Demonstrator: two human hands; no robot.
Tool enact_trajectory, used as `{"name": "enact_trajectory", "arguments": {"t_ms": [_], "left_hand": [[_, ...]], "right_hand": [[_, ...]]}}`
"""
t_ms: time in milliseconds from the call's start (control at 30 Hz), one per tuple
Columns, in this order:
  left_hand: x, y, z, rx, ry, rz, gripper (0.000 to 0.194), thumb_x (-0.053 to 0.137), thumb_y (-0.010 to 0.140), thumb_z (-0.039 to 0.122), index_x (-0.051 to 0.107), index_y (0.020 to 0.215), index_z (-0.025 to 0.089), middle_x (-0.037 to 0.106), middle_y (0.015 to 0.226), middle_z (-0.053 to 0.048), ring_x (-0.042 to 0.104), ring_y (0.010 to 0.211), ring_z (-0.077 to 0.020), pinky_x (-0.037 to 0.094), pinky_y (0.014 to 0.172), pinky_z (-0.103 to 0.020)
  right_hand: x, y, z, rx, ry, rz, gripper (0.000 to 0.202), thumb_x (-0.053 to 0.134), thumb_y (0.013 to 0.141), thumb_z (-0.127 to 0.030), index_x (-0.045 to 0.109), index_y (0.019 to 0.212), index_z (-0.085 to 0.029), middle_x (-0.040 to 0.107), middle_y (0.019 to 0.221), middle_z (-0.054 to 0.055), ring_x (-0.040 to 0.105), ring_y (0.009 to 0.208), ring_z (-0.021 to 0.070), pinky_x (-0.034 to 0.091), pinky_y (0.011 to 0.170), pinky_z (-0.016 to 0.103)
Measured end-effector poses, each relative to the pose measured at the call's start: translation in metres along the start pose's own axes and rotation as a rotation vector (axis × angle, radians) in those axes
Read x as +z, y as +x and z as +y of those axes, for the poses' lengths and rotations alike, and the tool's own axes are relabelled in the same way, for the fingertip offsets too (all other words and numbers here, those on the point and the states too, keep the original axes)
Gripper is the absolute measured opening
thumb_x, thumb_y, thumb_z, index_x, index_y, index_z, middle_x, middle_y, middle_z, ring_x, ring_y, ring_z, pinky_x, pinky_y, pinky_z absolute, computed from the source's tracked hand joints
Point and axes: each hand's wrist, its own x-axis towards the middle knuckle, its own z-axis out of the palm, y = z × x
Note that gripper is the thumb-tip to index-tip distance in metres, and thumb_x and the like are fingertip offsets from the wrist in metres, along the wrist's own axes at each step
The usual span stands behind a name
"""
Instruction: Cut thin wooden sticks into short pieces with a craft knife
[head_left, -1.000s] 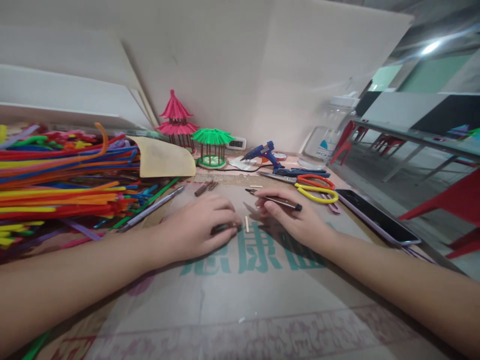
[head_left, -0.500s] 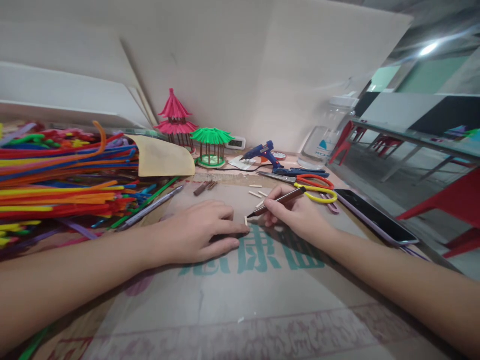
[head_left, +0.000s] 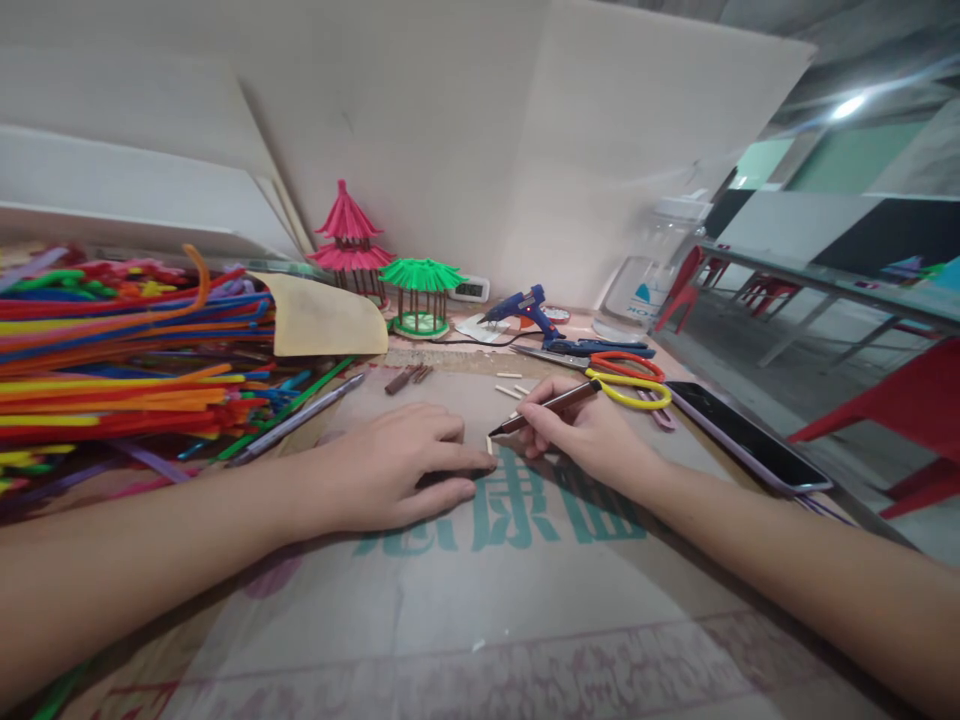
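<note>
My right hand is closed around a brown marker, whose dark tip touches the upper end of a short pale stick. My left hand lies palm down on the mat, and its index fingertip presses the lower end of that stick. Several more pale sticks lie just beyond the right hand. Short brown pieces rest behind the left hand. The mat under both hands is translucent, with green characters showing on it.
Colourful pipe cleaners are heaped at left beside a pen. Pink and green pavilion models, a glue gun and a bottle stand behind. Scissors and a phone lie at right.
The marker's back end has dipped slightly, while its tip remains at the stick. My left hand holds the same place, and the whole view has shifted very slightly.
</note>
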Motion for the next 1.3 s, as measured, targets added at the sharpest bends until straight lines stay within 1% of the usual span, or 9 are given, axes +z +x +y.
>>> {"name": "enact_trajectory", "arguments": {"t_ms": [167, 333, 500, 667, 933, 1133, 1300], "left_hand": [[0.0, 0.0003, -0.0001, -0.011, 0.001, -0.016, 0.033, 0.049, 0.103, 0.037, 0.071, 0.124, 0.025, 0.063, 0.095, -0.007, 0.06, 0.086, -0.0202, 0.046, 0.077, -0.03], [-0.0004, -0.0005, 0.0, -0.032, -0.012, -0.031, 0.034, 0.048, 0.103, 0.037, 0.07, 0.127, 0.025, 0.063, 0.095, -0.007, 0.06, 0.088, -0.0208, 0.045, 0.079, -0.031], [-0.0011, -0.0018, 0.0008, -0.054, -0.018, -0.046, 0.032, 0.049, 0.103, 0.036, 0.069, 0.126, 0.027, 0.063, 0.098, -0.007, 0.06, 0.09, -0.0209, 0.045, 0.08, -0.031], [-0.0018, -0.0024, 0.0016, -0.046, -0.015, -0.025, 0.032, 0.049, 0.103, 0.035, 0.069, 0.127, 0.027, 0.063, 0.097, -0.006, 0.06, 0.088, -0.0209, 0.045, 0.08, -0.031], [-0.0015, -0.0032, 0.0007, -0.065, -0.014, -0.052, 0.033, 0.047, 0.104, 0.035, 0.067, 0.129, 0.029, 0.062, 0.097, -0.005, 0.06, 0.09, -0.0204, 0.044, 0.081, -0.03], [-0.0013, -0.0033, 0.0009, -0.061, 0.001, -0.042, 0.033, 0.046, 0.104, 0.035, 0.067, 0.129, 0.03, 0.062, 0.097, -0.005, 0.06, 0.089, -0.0205, 0.044, 0.08, -0.031], [-0.0011, -0.0033, 0.0011, -0.049, -0.003, -0.036, 0.033, 0.047, 0.104, 0.034, 0.066, 0.13, 0.029, 0.062, 0.097, -0.005, 0.06, 0.088, -0.0204, 0.044, 0.079, -0.031]], "right_hand": [[-0.0002, -0.0003, 0.0005, -0.018, 0.002, -0.009, 0.028, 0.068, 0.088, -0.045, 0.056, 0.085, -0.021, 0.069, 0.064, -0.001, 0.066, 0.055, 0.0145, 0.056, 0.053, 0.026], [0.0002, -0.0004, -0.0009, 0.003, 0.005, -0.019, 0.027, 0.069, 0.086, -0.043, 0.056, 0.083, -0.02, 0.069, 0.063, 0.0, 0.067, 0.055, 0.0145, 0.055, 0.053, 0.025], [0.0018, -0.0001, -0.0009, 0.001, 0.029, -0.023, 0.024, 0.067, 0.087, -0.041, 0.057, 0.082, -0.02, 0.068, 0.062, -0.001, 0.066, 0.054, 0.0131, 0.055, 0.055, 0.024], [0.002, 0.0022, -0.0007, 0.01, 0.012, -0.03, 0.022, 0.067, 0.086, -0.039, 0.057, 0.081, -0.02, 0.07, 0.063, 0.0, 0.067, 0.054, 0.0137, 0.053, 0.051, 0.023], [0.002, 0.0027, -0.0012, 0.025, 0.021, -0.053, 0.022, 0.069, 0.083, -0.039, 0.058, 0.08, -0.02, 0.069, 0.063, 0.001, 0.066, 0.055, 0.0132, 0.054, 0.053, 0.023], [0.0033, 0.0032, -0.0005, 0.027, 0.025, -0.032, 0.023, 0.066, 0.085, -0.04, 0.055, 0.083, -0.021, 0.069, 0.064, 0.001, 0.066, 0.055, 0.0136, 0.054, 0.053, 0.024], [0.0022, 0.0013, -0.0037, 0.029, 0.001, -0.053, 0.021, 0.066, 0.084, -0.039, 0.057, 0.081, -0.02, 0.07, 0.064, 0.001, 0.066, 0.057, 0.0135, 0.054, 0.055, 0.024]]}}
